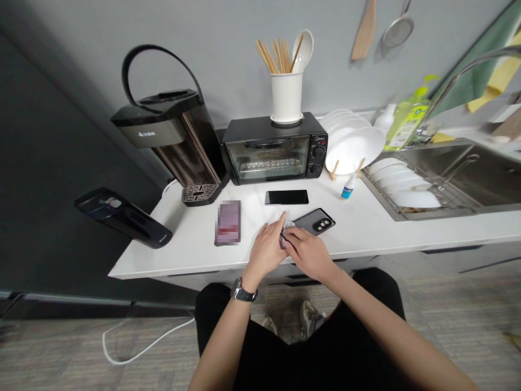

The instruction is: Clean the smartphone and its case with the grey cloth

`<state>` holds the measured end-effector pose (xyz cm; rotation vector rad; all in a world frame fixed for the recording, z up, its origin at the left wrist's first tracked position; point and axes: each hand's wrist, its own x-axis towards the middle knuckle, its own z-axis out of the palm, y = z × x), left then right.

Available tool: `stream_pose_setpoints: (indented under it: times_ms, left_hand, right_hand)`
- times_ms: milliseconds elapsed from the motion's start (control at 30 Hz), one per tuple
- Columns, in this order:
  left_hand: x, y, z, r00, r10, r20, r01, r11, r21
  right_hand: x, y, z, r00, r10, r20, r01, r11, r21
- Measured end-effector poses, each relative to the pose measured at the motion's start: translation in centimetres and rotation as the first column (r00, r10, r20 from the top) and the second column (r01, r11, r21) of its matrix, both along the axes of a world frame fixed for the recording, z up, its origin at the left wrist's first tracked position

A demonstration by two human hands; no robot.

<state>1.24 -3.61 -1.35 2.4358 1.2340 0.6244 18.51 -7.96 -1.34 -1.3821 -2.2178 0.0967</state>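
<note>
Close together over the counter's front edge, my two hands have a crumpled grey cloth [288, 224] between them. My left hand [264, 248], with a watch on its wrist, is closed on the cloth, one finger pointing up. The curled fingers of my right hand [310, 254] pinch the cloth from the other side. Just beyond them, a dark grey phone or phone case [311, 221] shows its camera end; its near end is hidden by my hands. A black phone [287, 197] lies flat behind. To the left is a blurred purple packet [228, 224].
A small blue-and-white bottle [348, 188] stands right of the phones. Behind are a toaster oven [266, 155] and a water dispenser [179, 141]. A dark flask [124, 217] stands at the left; plates [353, 149] and a sink [480, 190] are right.
</note>
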Motion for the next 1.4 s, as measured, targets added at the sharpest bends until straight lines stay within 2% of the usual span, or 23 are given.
stream_pose_setpoints:
  times_ms: [67, 133, 267, 367, 467, 567, 700, 767, 867, 1000, 1067, 1133, 1200, 1300, 1400]
  left_hand:
    - [0.0, 0.0, 0.1, 1.0, -0.001, 0.002, 0.001, 1.0, 0.0]
    - [0.0, -0.1, 0.2, 1.0, -0.001, 0.019, 0.001, 1.0, -0.008]
    - [0.2, 0.0, 0.5, 0.999, -0.008, 0.038, 0.009, 1.0, -0.024]
    - [0.3, 0.0, 0.7, 1.0, -0.011, 0.023, 0.012, 0.999, -0.039]
    - [0.4, 0.0, 0.8, 1.0, -0.006, 0.01, 0.006, 0.999, -0.051]
    - [0.4, -0.1, 0.8, 1.0, -0.008, 0.011, 0.009, 0.999, -0.052]
    - [0.1, 0.0, 0.5, 1.0, -0.018, -0.002, 0.018, 0.999, -0.051]
    - [0.0, 0.0, 0.3, 1.0, -0.026, -0.007, 0.026, 0.998, -0.05]
    - [0.0, 0.0, 0.2, 1.0, -0.005, 0.001, 0.005, 0.999, -0.044]
    - [0.2, 0.1, 0.4, 1.0, -0.001, 0.013, 0.002, 0.998, -0.056]
    - [0.3, 0.1, 0.4, 1.0, -0.008, 0.018, 0.01, 0.997, -0.072]
    - [0.3, 0.2, 0.3, 1.0, -0.015, 0.025, 0.017, 0.997, -0.078]
    - [0.2, 0.2, 0.3, 0.999, -0.022, 0.029, 0.024, 0.997, -0.075]
    - [0.0, 0.2, 0.4, 0.999, -0.043, 0.007, 0.044, 0.996, -0.076]
    - [0.0, 0.1, 0.5, 1.0, -0.029, -0.01, 0.028, 0.996, -0.089]
  right_hand:
    - [1.3, -0.8, 0.0, 0.998, 0.055, 0.004, -0.055, 0.998, 0.004]
    - [3.6, -1.4, -0.2, 0.998, 0.046, 0.033, -0.047, 0.999, 0.023]
    - [8.1, -1.8, -0.6, 0.981, -0.144, 0.13, 0.13, 0.985, 0.111]
    - [9.1, -1.2, -1.1, 0.962, -0.227, 0.155, 0.201, 0.965, 0.167]
    - [7.6, 0.0, -1.4, 0.957, -0.262, 0.125, 0.237, 0.955, 0.18]
    - [4.5, 0.7, -1.3, 0.964, -0.262, 0.05, 0.253, 0.957, 0.145]
    - [0.3, 0.0, -0.7, 0.997, -0.081, 0.003, 0.08, 0.993, 0.092]
    - [-0.2, -0.8, -0.5, 1.0, -0.008, 0.004, 0.008, 0.997, 0.083]
    - [2.3, -1.8, -0.7, 0.997, -0.052, 0.056, 0.046, 0.994, 0.101]
    - [7.9, -1.7, -1.3, 0.951, -0.275, 0.139, 0.252, 0.955, 0.159]
    - [8.8, -1.1, -1.5, 0.935, -0.324, 0.143, 0.3, 0.94, 0.166]
    - [7.5, -0.4, -1.5, 0.945, -0.307, 0.115, 0.288, 0.945, 0.156]
    - [4.7, 0.1, -1.4, 0.964, -0.259, 0.067, 0.248, 0.958, 0.142]
    - [0.2, -0.3, -0.9, 0.992, -0.123, 0.003, 0.122, 0.987, 0.104]
    - [-0.6, -1.7, -0.7, 1.0, -0.024, -0.016, 0.025, 0.997, 0.072]
